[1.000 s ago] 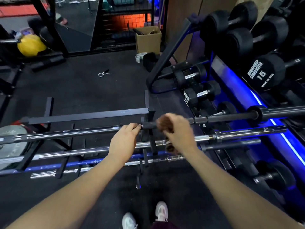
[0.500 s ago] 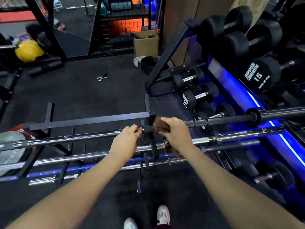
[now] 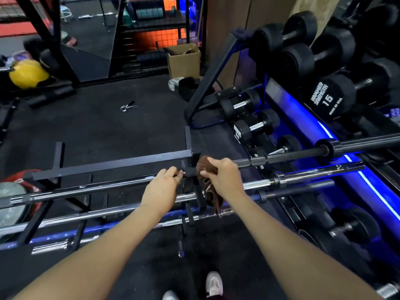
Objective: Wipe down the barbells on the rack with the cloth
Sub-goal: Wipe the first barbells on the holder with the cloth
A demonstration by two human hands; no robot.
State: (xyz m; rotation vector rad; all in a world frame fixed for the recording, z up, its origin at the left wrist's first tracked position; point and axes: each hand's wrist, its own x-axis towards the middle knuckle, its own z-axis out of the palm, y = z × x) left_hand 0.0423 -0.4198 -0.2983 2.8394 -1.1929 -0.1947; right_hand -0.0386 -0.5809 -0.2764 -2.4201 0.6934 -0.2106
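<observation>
Your right hand [image 3: 225, 177] has its fingers curled round the brown cloth [image 3: 208, 182], wrapping it onto the top barbell [image 3: 281, 159] just right of the rack [image 3: 190, 169] upright; the cloth's loose end hangs down over the bars below. Your left hand [image 3: 161, 187] grips the same bar just left of the upright, steadying it. You look to be mid-wipe on this one bar, near its middle. Nothing here shows which lengths are already clean, so judge the black stretch running out to the right collar as still to do, along with the chrome part to the left. The three or so lower barbells [image 3: 108, 210], chrome and blue, lie nearer you on the rack and seem untouched by the cloth.

The rack stands on dark rubber floor [image 3: 97, 126]. On the right, a dumbbell rack [image 3: 329, 100] lit by a blue strip; far off, a cardboard box [image 3: 184, 61], a yellow ball [image 3: 27, 73] and a spring collar [image 3: 127, 106] lying loose.
</observation>
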